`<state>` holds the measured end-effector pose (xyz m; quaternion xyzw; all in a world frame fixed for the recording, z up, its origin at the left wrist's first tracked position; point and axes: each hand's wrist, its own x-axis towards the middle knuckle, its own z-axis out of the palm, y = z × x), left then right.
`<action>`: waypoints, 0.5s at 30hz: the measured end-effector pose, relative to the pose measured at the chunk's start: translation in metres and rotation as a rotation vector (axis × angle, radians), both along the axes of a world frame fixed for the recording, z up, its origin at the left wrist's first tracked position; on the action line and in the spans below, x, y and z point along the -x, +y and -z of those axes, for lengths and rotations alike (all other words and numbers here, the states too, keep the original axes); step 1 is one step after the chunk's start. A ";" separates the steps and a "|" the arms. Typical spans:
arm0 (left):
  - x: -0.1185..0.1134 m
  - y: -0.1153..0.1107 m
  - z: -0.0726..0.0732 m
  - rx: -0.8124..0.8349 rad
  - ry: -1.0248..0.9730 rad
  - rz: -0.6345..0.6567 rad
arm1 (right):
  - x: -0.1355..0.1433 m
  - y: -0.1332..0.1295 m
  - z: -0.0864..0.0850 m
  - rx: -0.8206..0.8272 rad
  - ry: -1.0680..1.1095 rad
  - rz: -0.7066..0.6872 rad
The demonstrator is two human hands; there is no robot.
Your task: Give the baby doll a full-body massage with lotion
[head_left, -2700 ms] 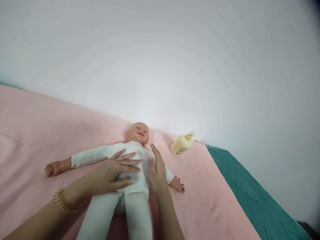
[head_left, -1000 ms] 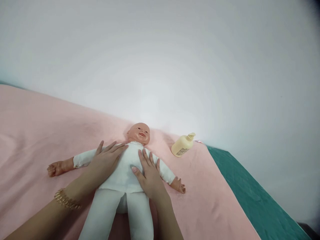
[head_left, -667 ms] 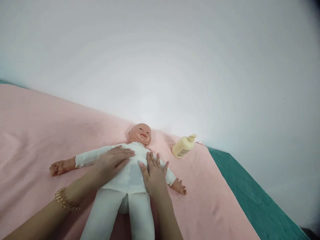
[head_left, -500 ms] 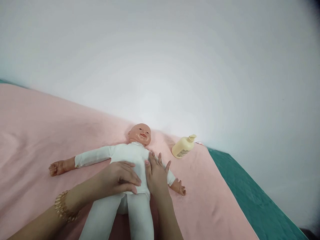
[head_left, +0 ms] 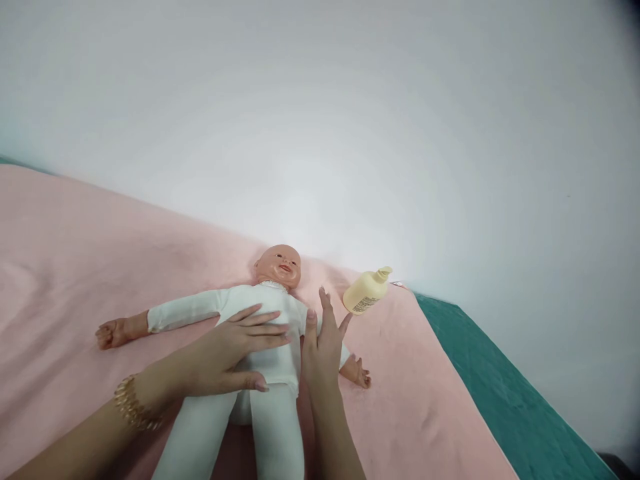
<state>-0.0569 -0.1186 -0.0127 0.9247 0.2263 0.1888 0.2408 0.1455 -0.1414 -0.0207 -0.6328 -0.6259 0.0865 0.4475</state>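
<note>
A baby doll (head_left: 280, 303) with a white cloth body lies on its back, arms spread and head toward the wall. My left hand (head_left: 235, 350), with a beaded bracelet (head_left: 133, 403) at the wrist, lies across the doll's belly, fingers stretched and thumb apart. Beside the doll's trunk, over its arm at the right, is my right hand (head_left: 324, 347); its fingers are extended and spread. Whether the right hand touches that arm I cannot tell. A pale yellow pump bottle (head_left: 367, 292) stands just beyond the right fingertips.
A pink sheet (head_left: 400, 400) lies under the doll and the bottle. Green bedding (head_left: 505, 373) shows along the right side. A plain white wall (head_left: 320, 133) rises behind the far edge.
My left hand has flattened, its fingers straightening across the belly. My right hand has shifted right, off the doll's chest, and turned more on edge. Doll and bottle stay in place.
</note>
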 end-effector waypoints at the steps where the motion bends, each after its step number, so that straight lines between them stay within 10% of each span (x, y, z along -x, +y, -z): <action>1: 0.001 0.002 0.003 -0.018 0.016 -0.021 | 0.000 0.000 0.000 0.002 -0.001 -0.005; 15: -0.005 0.010 0.031 -0.179 0.109 -0.729 | -0.001 0.005 0.007 0.049 0.087 -0.109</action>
